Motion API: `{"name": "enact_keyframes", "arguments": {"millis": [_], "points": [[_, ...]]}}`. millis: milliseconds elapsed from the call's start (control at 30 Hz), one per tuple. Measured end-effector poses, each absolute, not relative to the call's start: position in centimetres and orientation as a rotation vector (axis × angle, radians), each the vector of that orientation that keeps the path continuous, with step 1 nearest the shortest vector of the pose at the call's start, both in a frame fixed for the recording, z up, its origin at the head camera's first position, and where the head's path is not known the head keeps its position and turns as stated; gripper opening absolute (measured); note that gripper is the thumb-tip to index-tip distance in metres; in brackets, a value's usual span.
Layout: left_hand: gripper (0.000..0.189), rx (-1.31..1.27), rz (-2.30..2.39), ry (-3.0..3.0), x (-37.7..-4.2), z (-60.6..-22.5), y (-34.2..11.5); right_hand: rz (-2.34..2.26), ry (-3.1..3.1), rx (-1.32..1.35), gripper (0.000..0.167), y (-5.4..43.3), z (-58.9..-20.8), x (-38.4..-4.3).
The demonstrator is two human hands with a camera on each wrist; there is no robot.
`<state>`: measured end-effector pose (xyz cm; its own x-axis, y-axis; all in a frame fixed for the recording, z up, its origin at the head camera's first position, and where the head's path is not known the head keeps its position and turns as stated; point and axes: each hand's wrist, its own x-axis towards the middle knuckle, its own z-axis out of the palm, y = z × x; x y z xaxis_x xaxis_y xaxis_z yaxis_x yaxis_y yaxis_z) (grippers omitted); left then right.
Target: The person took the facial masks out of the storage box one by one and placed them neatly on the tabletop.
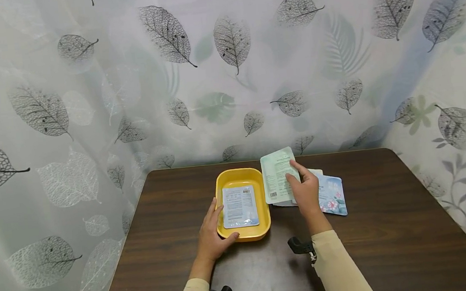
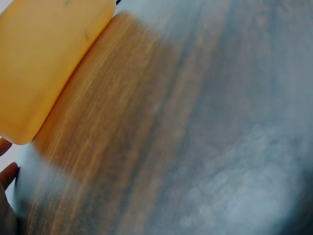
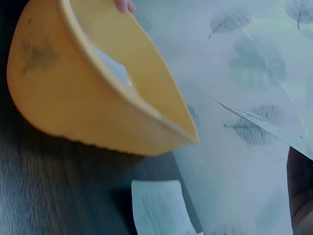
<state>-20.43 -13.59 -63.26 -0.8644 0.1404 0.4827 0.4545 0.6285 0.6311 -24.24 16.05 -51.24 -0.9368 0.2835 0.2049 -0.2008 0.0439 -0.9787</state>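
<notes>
My right hand (image 1: pixel 306 192) pinches a pale green sheet mask packet (image 1: pixel 278 178) between thumb and fingers, raised just right of a yellow plastic basin (image 1: pixel 245 237). In the right wrist view this packet (image 3: pixel 274 128) appears nearly edge-on. Inside the basin a pale blue packet (image 1: pixel 239 205) lies flat, its printed back up. My left hand (image 1: pixel 213 236) holds the basin's near left corner, fingers along the left rim and thumb at the front. Under and beside my right hand lie more packets, among them a blue one with pink flowers (image 1: pixel 332 197).
The dark wooden table (image 1: pixel 385 238) reaches back to a leaf-patterned curtain (image 1: pixel 236 93). Black wrist straps with cameras sit on both forearms. The packets right of the basin overlap, partly hidden by my right hand.
</notes>
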Motion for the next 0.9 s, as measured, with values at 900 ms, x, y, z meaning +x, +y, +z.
{"name": "enact_keyframes", "arguments": {"millis": [900], "points": [[0.092,-0.473,-1.113,-2.472,-20.3,-63.1,-13.6,1.653,-2.374,-0.344,0.047,19.2,-58.5,-20.2]]}}
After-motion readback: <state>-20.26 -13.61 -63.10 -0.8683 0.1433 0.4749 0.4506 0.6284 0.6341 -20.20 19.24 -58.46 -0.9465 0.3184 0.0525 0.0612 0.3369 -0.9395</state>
